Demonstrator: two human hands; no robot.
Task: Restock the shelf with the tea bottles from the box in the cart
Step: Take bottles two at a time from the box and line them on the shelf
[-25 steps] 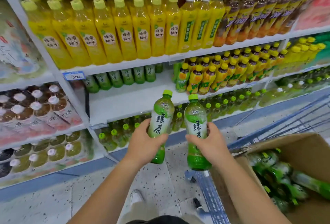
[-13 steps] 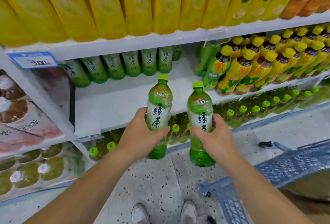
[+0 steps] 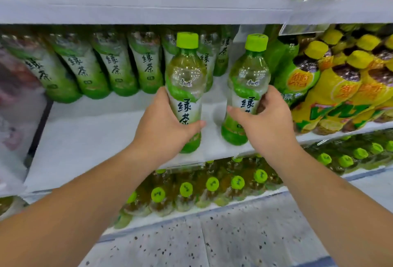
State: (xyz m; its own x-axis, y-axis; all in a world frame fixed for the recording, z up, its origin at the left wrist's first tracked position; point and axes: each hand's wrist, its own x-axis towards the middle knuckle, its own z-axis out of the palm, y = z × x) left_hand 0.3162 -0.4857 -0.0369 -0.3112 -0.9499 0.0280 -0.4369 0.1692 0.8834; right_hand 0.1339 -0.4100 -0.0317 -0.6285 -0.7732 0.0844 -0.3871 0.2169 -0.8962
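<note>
Left hand: wrapped around the lower label of a green tea bottle, thumb across the front, fingers hidden behind; a full grasp.
Right hand: closed on a second green tea bottle, thumb on the label, fingertips curled round its right side.
Left bottle: upright, lime cap on, base at the front edge of the white middle shelf; whether it rests on the board cannot be told.
Right bottle: upright, slightly tilted, base low over the shelf near its front edge, just beside the left bottle without touching it.
Shelf back edge: a row of green tea bottles of the same kind stands there, well behind both held bottles, with bare board between.
Shelf right end: yellow-labelled drink bottles crowd close to the right hand.
Lower shelf: green-capped bottles in rows beneath the forearms.
Floor: speckled.
</note>
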